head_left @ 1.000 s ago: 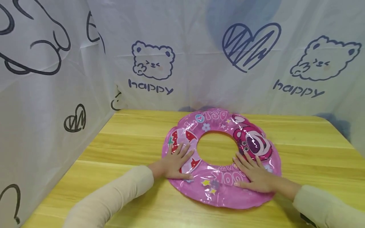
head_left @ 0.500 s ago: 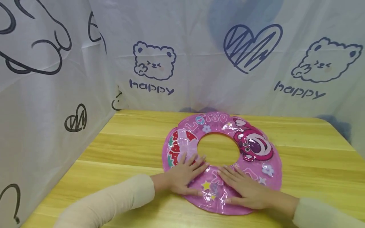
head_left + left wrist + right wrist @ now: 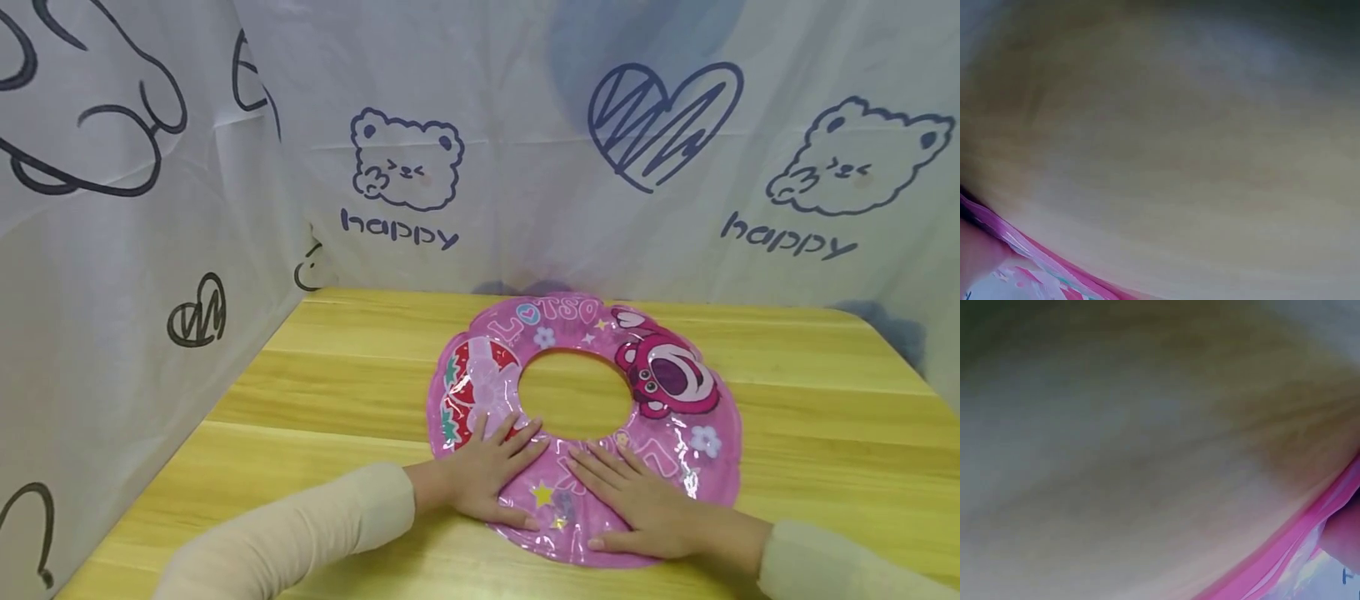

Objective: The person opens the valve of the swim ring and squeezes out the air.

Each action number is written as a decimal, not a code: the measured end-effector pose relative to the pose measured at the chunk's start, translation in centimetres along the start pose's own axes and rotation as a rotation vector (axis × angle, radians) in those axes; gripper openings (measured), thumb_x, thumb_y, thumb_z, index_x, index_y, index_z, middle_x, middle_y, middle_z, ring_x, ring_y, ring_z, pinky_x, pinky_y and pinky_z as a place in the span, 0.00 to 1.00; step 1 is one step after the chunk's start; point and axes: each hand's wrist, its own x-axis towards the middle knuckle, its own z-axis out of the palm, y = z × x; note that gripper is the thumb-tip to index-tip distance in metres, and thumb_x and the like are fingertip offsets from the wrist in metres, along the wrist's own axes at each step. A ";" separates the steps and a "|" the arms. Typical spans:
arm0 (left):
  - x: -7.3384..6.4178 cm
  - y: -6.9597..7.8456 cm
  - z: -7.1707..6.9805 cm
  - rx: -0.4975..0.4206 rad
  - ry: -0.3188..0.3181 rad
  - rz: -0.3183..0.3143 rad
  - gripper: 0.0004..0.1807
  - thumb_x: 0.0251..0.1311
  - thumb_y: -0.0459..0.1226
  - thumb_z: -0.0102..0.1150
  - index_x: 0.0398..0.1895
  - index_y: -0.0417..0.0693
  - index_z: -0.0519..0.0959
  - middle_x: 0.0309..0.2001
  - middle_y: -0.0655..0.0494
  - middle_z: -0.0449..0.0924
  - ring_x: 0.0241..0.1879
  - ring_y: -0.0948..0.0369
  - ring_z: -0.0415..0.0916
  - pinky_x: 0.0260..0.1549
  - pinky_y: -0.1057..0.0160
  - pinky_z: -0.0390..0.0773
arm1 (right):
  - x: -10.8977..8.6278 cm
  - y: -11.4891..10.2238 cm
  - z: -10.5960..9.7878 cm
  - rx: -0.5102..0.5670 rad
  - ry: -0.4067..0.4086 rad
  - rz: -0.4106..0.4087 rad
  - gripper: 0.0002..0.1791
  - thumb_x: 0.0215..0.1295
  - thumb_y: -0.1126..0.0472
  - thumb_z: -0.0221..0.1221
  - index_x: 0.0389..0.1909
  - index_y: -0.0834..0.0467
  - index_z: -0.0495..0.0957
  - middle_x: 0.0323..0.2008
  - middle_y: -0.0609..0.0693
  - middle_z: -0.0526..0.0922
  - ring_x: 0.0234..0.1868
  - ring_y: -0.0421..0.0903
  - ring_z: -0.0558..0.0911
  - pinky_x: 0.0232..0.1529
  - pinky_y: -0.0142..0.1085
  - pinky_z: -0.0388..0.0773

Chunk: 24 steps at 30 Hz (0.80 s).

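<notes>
A pink inflatable swim ring (image 3: 697,467) lies flat on the table in the head view, printed with a bear face, strawberries and stars. It looks soft and only partly filled. My left hand (image 3: 487,475) rests on its near left part, fingers spread and straight. On the near right part my right hand (image 3: 645,500) presses down with straight fingers. Both wrist views show mostly blurred table, with the pink edge of the swim ring (image 3: 1054,259) and a bit of the left hand (image 3: 979,253) in one, and of the right hand (image 3: 1344,537) in the other.
The wooden table (image 3: 322,392) has a light yellow grain. White cloth (image 3: 525,208) with bear and heart drawings hangs behind it, and more cloth (image 3: 150,275) hangs along the left side. The ring's far edge lies close to the back cloth.
Both hands have slid toward the near part of the ring and closer together, off the strawberries and the bear face. In the last half second they have barely moved.
</notes>
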 end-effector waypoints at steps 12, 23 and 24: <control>0.7 -2.8 -2.4 -0.087 0.147 -0.026 0.43 0.63 0.58 0.43 0.73 0.45 0.46 0.74 0.41 0.38 0.72 0.42 0.37 0.68 0.40 0.40 | -0.1 1.7 -2.6 0.065 0.123 0.091 0.37 0.66 0.46 0.50 0.70 0.59 0.53 0.70 0.63 0.55 0.74 0.40 0.35 0.67 0.21 0.21; 3.2 -9.1 -3.9 -0.124 0.178 -0.350 0.36 0.68 0.54 0.36 0.73 0.44 0.48 0.74 0.42 0.40 0.72 0.42 0.40 0.70 0.43 0.41 | 1.1 10.0 -5.5 0.042 0.140 0.397 0.36 0.69 0.48 0.47 0.69 0.67 0.52 0.69 0.68 0.53 0.69 0.68 0.51 0.66 0.63 0.44; 3.5 -9.5 -4.0 -0.132 0.167 -0.362 0.35 0.69 0.53 0.35 0.73 0.45 0.48 0.74 0.42 0.40 0.72 0.43 0.41 0.70 0.43 0.42 | 1.2 10.6 -5.6 0.052 0.123 0.434 0.36 0.70 0.48 0.46 0.69 0.67 0.51 0.69 0.68 0.51 0.69 0.68 0.49 0.66 0.64 0.42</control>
